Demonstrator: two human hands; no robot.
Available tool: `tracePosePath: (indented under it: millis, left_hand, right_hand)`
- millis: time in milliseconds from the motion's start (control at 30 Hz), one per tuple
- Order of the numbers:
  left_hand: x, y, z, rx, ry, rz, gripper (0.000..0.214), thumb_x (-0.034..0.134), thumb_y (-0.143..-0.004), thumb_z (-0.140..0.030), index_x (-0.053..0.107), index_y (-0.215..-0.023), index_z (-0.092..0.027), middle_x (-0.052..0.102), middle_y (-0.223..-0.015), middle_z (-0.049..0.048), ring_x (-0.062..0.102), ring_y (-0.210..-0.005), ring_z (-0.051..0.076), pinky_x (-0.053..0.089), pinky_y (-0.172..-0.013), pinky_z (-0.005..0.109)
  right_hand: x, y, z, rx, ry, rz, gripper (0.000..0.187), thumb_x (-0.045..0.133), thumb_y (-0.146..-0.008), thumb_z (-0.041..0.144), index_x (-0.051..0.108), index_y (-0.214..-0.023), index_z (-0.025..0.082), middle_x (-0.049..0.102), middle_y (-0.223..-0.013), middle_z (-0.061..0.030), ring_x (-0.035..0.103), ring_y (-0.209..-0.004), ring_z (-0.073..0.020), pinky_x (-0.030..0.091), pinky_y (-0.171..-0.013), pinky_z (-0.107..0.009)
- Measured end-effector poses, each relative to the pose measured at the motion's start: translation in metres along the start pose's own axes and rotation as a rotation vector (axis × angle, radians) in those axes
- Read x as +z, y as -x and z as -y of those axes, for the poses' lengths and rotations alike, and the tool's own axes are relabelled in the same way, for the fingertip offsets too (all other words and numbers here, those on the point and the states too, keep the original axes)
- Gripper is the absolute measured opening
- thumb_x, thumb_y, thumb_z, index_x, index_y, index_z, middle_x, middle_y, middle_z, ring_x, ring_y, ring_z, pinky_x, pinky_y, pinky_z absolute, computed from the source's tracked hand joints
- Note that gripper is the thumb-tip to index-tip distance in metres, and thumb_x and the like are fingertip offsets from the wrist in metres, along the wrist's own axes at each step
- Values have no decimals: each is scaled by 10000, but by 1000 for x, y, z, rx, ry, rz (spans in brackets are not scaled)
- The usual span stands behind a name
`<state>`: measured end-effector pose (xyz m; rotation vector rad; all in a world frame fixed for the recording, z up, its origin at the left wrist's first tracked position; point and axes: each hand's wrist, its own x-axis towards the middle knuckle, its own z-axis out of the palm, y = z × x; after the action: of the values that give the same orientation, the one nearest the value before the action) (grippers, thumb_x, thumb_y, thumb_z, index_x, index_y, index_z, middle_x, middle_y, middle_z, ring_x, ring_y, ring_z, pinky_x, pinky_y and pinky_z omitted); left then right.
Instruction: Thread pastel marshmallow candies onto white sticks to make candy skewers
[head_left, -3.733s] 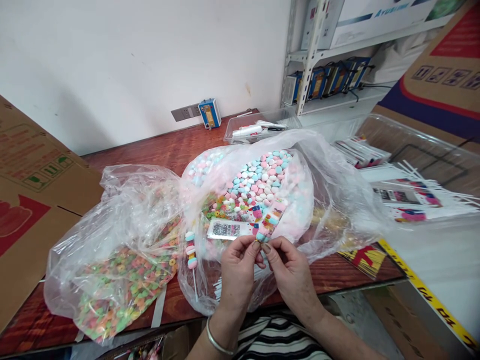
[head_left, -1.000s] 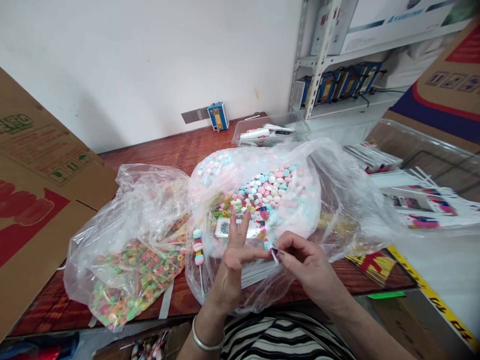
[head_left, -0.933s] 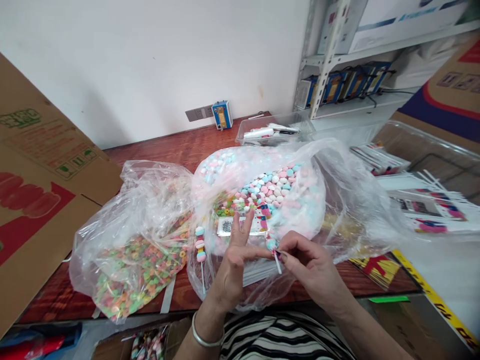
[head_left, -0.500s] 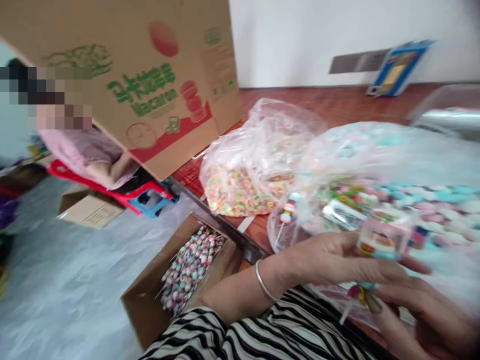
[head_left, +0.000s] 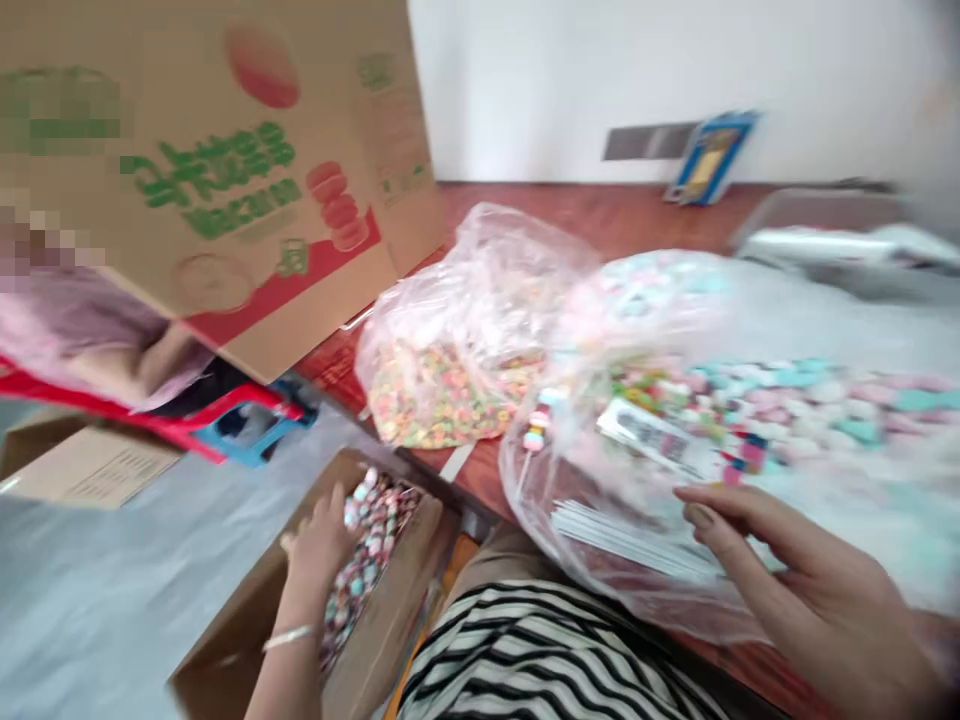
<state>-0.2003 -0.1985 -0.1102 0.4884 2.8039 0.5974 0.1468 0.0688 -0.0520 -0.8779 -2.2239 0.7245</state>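
My left hand (head_left: 322,545), with a bracelet at the wrist, reaches into a cardboard box (head_left: 232,610) of candy skewers (head_left: 379,530). Pale blue and pink candies touch or lie right beside its fingers; blur hides whether it grips any. My right hand (head_left: 802,580) hovers over a clear plastic bag, index finger and thumb tips together, with nothing visible between them. White sticks (head_left: 630,535) lie in a bundle left of it. Beyond the fingertips are a printed label packet (head_left: 652,435) and pastel candies (head_left: 832,400). One finished candy skewer (head_left: 536,425) rests at the bag's left side.
A bag of small ring candies (head_left: 442,390) lies on the red-brown tabletop (head_left: 517,225). A tall cardboard carton (head_left: 322,290) stands at the left, partly covering a seated person (head_left: 97,330) on a red chair. A clear tub (head_left: 817,215) and a blue-framed item (head_left: 712,160) sit at the back.
My left hand has moved from beside my right hand over the bag, down and left into the box. The candy piece on a stick no longer shows between my hands. The view has swung right.
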Motion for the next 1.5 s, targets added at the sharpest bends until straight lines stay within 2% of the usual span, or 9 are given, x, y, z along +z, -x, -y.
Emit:
tracePosePath:
  millis: [167,267,400,700,900,1033,1200,1367,1500]
  left_hand:
    - [18,3,-36,356,-224,526,342,476,-874,-444,665,-783,-174,701,-801,71,642,-805,249,441,-733,319]
    - [4,20,-105,634,-28,607,401,480,-883,-503,626,-685,-186,638,-673,25,579,-678,197,404,-624,268]
    - [-1,47,-180,870,248,837,198,598,-851,-340,709,-967,-223,711,-948,47,624,-862,201,446,-764,254]
    - [54,99,-241,1030,417,1090,167,659,-803,-249,763,-931,-220,729,-914,52,640,-879,201,453,-806,263]
    - [99,118,-270,677,630,1490,213,674,-796,-323,780,-924,-191,733,-798,58,641,-717,174,481,-709,272]
    - [120,125,-291,267,1063,1645,387,782,-723,-383,737,-1051,-181,719,-1045,105,674,-878,195,512,-787,288]
    - [122,127,-309,43,1613,1500,477,831,-687,-339,681,-1130,-244,664,-1218,79,617,-1118,220,496,-950,368]
    - [117,126,-306,-123,1598,1166,222,848,-663,-226,712,-832,-178,727,-844,6,669,-743,110,532,-677,214]
    - [107,130,-299,-93,1546,1096,257,851,-656,-242,718,-854,-147,730,-831,32,664,-701,107,524,-613,192]
  right_hand:
    - [-28,-7,-24,166,274,-75,245,507,-919,396,670,-1005,233,698,-959,-54,664,-784,-210,509,-671,-320]
    - [-22,-16,-37,209,380,-63,268,506,-913,346,653,-1076,191,668,-1076,-109,628,-1012,-271,489,-814,-367]
    - [6,-31,-47,251,416,-67,283,576,-843,249,620,-1107,158,669,-1102,-137,604,-1035,-286,455,-842,-374]
    - [19,-35,-45,292,406,-118,164,524,-906,209,658,-813,187,728,-848,-57,648,-837,-206,392,-759,-309]
    - [1,-35,-43,231,372,-172,322,456,-950,183,656,-1201,208,615,-1339,-140,565,-1211,-278,379,-966,-424]
    - [-17,-30,-31,189,236,-238,340,420,-957,199,653,-1205,205,669,-1248,-108,607,-1144,-229,450,-951,-360]
    - [-35,-16,-12,284,-220,-202,257,472,-949,309,709,-948,211,726,-887,-27,673,-855,-191,515,-756,-277]
    - [-30,-7,-6,441,-603,-238,213,666,-813,366,648,-965,217,692,-802,9,629,-727,-170,485,-644,-254]
    - [-18,0,-4,473,-690,-262,206,700,-776,381,619,-838,202,635,-705,30,566,-647,-141,447,-591,-233]
